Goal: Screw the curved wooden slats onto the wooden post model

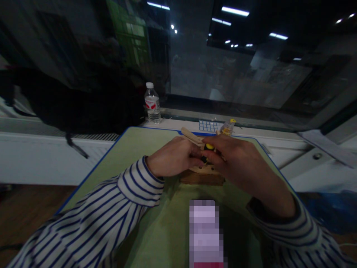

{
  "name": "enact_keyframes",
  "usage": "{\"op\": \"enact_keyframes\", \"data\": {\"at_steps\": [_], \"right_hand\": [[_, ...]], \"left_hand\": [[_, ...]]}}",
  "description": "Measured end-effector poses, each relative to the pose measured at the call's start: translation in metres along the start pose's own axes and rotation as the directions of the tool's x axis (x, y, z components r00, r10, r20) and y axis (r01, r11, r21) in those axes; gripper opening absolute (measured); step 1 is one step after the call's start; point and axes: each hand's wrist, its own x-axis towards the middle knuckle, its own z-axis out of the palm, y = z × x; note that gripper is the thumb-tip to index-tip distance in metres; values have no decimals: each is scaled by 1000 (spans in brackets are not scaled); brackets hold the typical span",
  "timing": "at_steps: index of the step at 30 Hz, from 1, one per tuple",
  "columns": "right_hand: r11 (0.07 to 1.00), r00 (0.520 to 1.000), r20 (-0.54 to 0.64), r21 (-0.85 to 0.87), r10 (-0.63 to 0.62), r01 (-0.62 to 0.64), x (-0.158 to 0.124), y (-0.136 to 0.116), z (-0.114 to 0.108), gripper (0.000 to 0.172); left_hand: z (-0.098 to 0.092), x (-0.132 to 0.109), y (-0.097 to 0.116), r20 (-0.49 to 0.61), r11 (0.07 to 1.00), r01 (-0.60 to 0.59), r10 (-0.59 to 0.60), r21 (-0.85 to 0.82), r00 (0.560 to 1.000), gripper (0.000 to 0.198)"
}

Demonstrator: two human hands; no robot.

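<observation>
A light wooden assembly (205, 169) with round holes rests on the table, its front a darker brown block (202, 178). One pale wooden strip (189, 134) slants up at its far left. My left hand (177, 156) is closed at the assembly's left side, its fingertips close to the middle. From the right, my right hand (237, 160) pinches a short yellow-and-black screwdriver (209, 146) over the assembly. Its lower end, and most of the wood under the fingers, is hidden.
A pixelated phone-like slab (206, 230) lies near the front of the green table (150, 230). On the sill behind stand a water bottle (152, 106), a blue-gridded sheet (208, 125) and a clear bag with yellow parts (227, 128). A black bag (92, 100) sits left.
</observation>
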Motion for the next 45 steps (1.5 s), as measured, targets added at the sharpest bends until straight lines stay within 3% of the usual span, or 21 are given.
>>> {"op": "enact_keyframes", "data": {"at_steps": [15, 25, 34, 38, 41, 43, 45], "right_hand": [[999, 1000, 8, 40, -15, 15, 1, 5, 3, 31], [987, 994, -44, 122, -97, 101, 0, 7, -9, 30], [992, 997, 7, 104, -78, 76, 1, 7, -9, 30], [989, 996, -6, 122, -84, 84, 0, 6, -8, 28], [985, 997, -14, 153, -81, 83, 0, 6, -7, 27], [981, 996, -17, 173, -82, 84, 0, 6, -6, 27], [978, 996, -14, 189, -84, 85, 1, 5, -5, 27]], "left_hand": [[7, -4, 8, -126, 983, -24, 47, 180, 991, 17], [9, -3, 2, -101, 986, -22, 39, 163, 994, 20], [9, -3, 3, -74, 986, -22, 35, 168, 997, 13], [8, -8, 1, -120, 986, -24, 44, 166, 992, 16], [11, -22, -7, -262, 986, -52, 92, 156, 961, 23], [16, -35, -15, -411, 981, -71, 142, 183, 901, 26], [23, -48, -26, -556, 976, -68, 175, 208, 813, 28]]}}
